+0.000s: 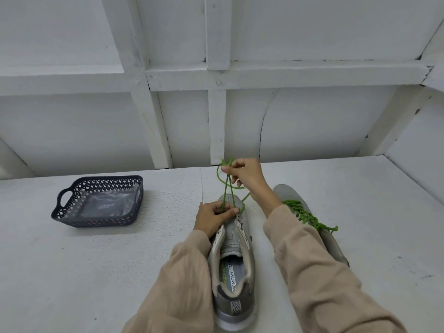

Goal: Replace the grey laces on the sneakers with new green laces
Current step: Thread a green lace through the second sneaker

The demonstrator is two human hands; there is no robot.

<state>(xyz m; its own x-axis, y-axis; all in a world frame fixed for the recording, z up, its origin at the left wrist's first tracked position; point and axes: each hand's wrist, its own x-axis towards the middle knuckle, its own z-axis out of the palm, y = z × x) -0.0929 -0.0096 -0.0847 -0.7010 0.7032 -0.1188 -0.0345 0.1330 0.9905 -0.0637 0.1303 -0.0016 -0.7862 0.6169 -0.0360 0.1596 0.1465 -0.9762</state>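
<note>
A grey sneaker (236, 265) lies on the white table in front of me, toe pointing away, its eyelet rows mostly bare. A green lace (227, 188) runs up from its lowest eyelets. My right hand (245, 174) pinches both strands of that lace above the toe, with a loop hanging beside it. My left hand (211, 218) grips the sneaker at the front eyelets, fingers curled on it where the lace goes in. To the right, partly behind my right sleeve, a second grey sneaker (334, 241) carries a laced green lace (307, 216).
A dark blue perforated basket (72, 219) with clear plastic inside stands at the left of the table. A white panelled wall with beams rises behind the table's far edge. Bare white tabletop (108, 272) lies on both sides of the sneakers.
</note>
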